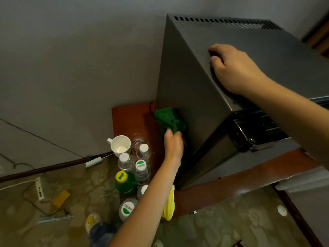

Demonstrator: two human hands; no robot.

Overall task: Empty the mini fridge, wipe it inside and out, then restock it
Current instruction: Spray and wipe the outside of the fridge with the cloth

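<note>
A dark grey mini fridge (188,82) stands on a reddish wooden table (131,120), its door ajar at the lower right. My left hand (173,143) holds a green cloth (169,120) against the lower part of the fridge's left side wall. My right hand (235,68) rests on the top of the fridge near its left edge, fingers curled down onto the surface, holding nothing. Left of the fridge on the table stand several water bottles (142,168), a green bottle with a yellow cap (124,182), a white mug (120,145) and a clear glass (138,139).
A yellow spray bottle (169,207) sits at the table's front edge under my left forearm. A power strip (39,188), cables and a yellow sponge (61,198) lie on the patterned floor at the left. The wall stands close behind the fridge.
</note>
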